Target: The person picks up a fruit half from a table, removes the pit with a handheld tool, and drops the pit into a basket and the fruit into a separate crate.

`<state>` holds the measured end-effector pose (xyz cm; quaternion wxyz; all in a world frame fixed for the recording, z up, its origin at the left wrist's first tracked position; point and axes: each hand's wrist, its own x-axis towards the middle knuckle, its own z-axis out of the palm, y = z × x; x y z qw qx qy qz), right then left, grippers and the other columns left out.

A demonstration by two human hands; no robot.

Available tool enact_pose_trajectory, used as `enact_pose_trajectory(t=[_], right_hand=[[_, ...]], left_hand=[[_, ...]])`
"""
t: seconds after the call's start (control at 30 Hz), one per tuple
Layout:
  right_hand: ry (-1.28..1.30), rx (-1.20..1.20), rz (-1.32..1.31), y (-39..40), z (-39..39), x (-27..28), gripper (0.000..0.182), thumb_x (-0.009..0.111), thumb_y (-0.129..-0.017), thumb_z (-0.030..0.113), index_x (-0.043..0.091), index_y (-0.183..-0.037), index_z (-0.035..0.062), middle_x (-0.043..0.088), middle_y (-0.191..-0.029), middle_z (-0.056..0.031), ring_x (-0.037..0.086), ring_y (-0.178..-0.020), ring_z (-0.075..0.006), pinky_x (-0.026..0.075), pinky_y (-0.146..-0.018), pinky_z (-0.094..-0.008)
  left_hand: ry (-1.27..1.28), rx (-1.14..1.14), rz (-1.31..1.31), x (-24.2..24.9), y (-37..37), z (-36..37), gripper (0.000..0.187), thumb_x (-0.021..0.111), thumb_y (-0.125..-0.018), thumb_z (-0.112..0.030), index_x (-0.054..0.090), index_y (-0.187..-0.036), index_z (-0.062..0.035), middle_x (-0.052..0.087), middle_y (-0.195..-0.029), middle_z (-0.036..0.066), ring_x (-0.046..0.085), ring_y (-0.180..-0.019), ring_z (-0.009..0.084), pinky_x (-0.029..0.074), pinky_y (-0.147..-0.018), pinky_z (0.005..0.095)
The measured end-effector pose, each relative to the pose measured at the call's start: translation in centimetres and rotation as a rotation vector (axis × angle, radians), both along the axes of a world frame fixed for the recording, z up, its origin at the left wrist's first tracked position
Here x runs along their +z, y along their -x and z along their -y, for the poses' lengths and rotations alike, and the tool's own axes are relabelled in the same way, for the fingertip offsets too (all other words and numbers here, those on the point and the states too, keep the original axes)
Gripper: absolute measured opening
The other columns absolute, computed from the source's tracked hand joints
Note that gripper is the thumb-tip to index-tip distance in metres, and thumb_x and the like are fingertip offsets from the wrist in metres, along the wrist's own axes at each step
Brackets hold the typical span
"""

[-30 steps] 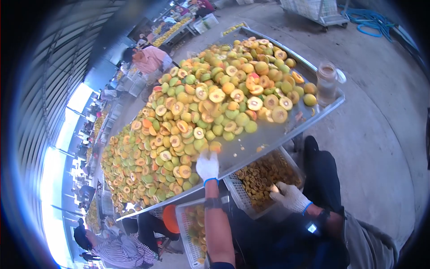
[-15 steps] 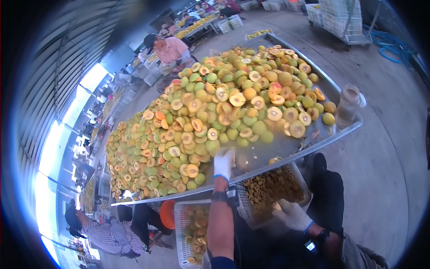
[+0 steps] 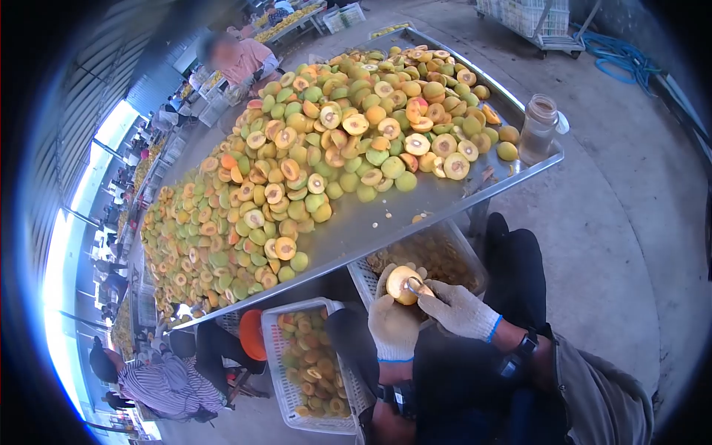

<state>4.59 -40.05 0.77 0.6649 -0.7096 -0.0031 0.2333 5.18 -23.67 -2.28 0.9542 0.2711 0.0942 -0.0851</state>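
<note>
A peach half (image 3: pixel 403 285), its yellow cut face turned up, is held in my left hand (image 3: pixel 392 330), which wears a white glove and has its fingers closed around the fruit. My right hand (image 3: pixel 458 310), gloved too, grips a small metal pitting tool (image 3: pixel 417 286) whose curved tip touches the cut face near its middle; its handle is mostly hidden by the fingers. Both hands are over a white crate of brown pits (image 3: pixel 475 265), below the table edge. Beyond them, a big heap of halved peaches (image 3: pixel 297 178) covers much of the metal table (image 3: pixel 356 236).
A crate of peach pieces (image 3: pixel 276 371) stands on the floor at left, beside an orange bucket (image 3: pixel 253 335). On the table's right corner is a clear jar (image 3: pixel 538 130). One co-worker (image 3: pixel 174 386) sits at lower left; another (image 3: pixel 241 63) works across the table.
My left hand has come back from the heap with a peach half and met my right hand over the pit crate. The tool now touches the fruit. The view has shifted.
</note>
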Motion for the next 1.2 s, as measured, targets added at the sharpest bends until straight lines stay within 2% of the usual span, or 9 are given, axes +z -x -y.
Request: enact_pose_trajectory(t=[0.03,0.1,0.13,0.17,0.2,0.3,0.43,0.83,1.2], right_hand=[[0.004,-0.001,0.001,0.2,-0.3,-1.0,0.036,0.054,-0.109,0.035,0.065,-0.112,0.0015,0.064,-0.075,-0.0021,0.059,-0.063,-0.0102,0.047,-0.058,-0.0299],[0.074,-0.074,0.275,0.7,-1.0,-2.3,0.040,0.055,-0.108,0.036,0.063,-0.123,-0.0006,0.073,-0.084,-0.0141,0.071,-0.074,-0.0246,0.053,-0.067,-0.0396],[0.080,-0.077,0.278,0.9,-0.9,-1.9,0.040,0.055,-0.108,0.036,0.063,-0.123,-0.0006,0.073,-0.084,-0.0141,0.071,-0.074,-0.0246,0.053,-0.067,-0.0396],[0.178,-0.035,0.246,1.2,-0.7,-1.4,0.042,0.055,-0.107,0.036,0.062,-0.126,-0.0010,0.073,-0.089,-0.0198,0.072,-0.081,-0.0331,0.053,-0.072,-0.0439],[0.275,0.008,0.214,1.3,-0.5,-0.7,0.043,0.055,-0.106,0.036,0.061,-0.128,-0.0014,0.073,-0.094,-0.0254,0.073,-0.089,-0.0417,0.054,-0.077,-0.0483],[0.307,0.041,0.283,1.6,-0.2,0.1,0.044,0.056,-0.105,0.036,0.061,-0.128,-0.0006,0.072,-0.097,-0.0288,0.070,-0.094,-0.0483,0.053,-0.078,-0.0508],[0.271,0.036,0.154,1.9,-0.6,-0.4,0.040,0.052,-0.105,0.036,0.060,-0.122,0.0011,0.069,-0.102,-0.0299,0.068,-0.086,-0.0501,0.050,-0.077,-0.0566],[0.339,-0.014,0.197,2.8,-1.6,0.2,0.036,0.053,-0.106,0.030,0.060,-0.125,-0.0007,0.069,-0.091,-0.0310,0.068,-0.087,-0.0509,0.052,-0.072,-0.0536],[0.225,-0.082,0.340,3.3,-1.7,-0.5,0.038,0.054,-0.105,0.032,0.059,-0.116,-0.0047,0.066,-0.081,-0.0333,0.068,-0.075,-0.0509,0.052,-0.066,-0.0559]], left_hand=[[-0.018,0.016,0.034,-0.3,0.2,0.1,0.069,0.062,-0.084,-0.019,0.046,-0.148,-0.0021,0.051,-0.146,0.027,0.050,-0.138,0.0469,0.040,-0.118,0.0585],[0.001,0.031,0.058,-0.3,0.9,0.2,0.067,0.063,-0.084,-0.020,0.046,-0.147,-0.0028,0.051,-0.146,0.027,0.049,-0.137,0.0472,0.040,-0.118,0.0594],[0.016,0.049,0.082,-0.2,1.1,0.4,0.066,0.063,-0.084,-0.020,0.047,-0.146,-0.0034,0.051,-0.146,0.027,0.049,-0.137,0.0475,0.040,-0.117,0.0602],[0.021,0.047,0.084,-0.2,1.2,0.5,0.066,0.063,-0.084,-0.020,0.047,-0.146,-0.0034,0.051,-0.146,0.027,0.049,-0.137,0.0475,0.040,-0.117,0.0602],[0.017,0.031,0.144,-0.1,1.2,0.5,0.059,0.062,-0.089,-0.022,0.049,-0.143,-0.0034,0.052,-0.145,0.027,0.050,-0.136,0.0476,0.041,-0.116,0.0604],[0.032,0.035,0.106,0.1,0.6,0.5,0.045,0.059,-0.099,-0.029,0.052,-0.136,-0.0036,0.055,-0.141,0.026,0.054,-0.131,0.0461,0.044,-0.113,0.0601],[-0.152,0.119,-0.090,0.0,0.3,1.8,0.039,0.050,-0.109,-0.039,0.056,-0.125,-0.0035,0.061,-0.128,0.021,0.061,-0.120,0.0399,0.052,-0.102,0.0547],[-0.293,0.243,-0.074,1.2,0.5,3.3,0.040,0.049,-0.109,-0.037,0.063,-0.109,0.0004,0.067,-0.106,0.016,0.069,-0.095,0.0302,0.058,-0.081,0.0411],[-0.437,0.209,-0.078,2.8,0.9,3.7,0.043,0.046,-0.109,-0.041,0.061,-0.112,-0.0006,0.067,-0.103,0.019,0.066,-0.083,0.0286,0.057,-0.079,0.0397]])
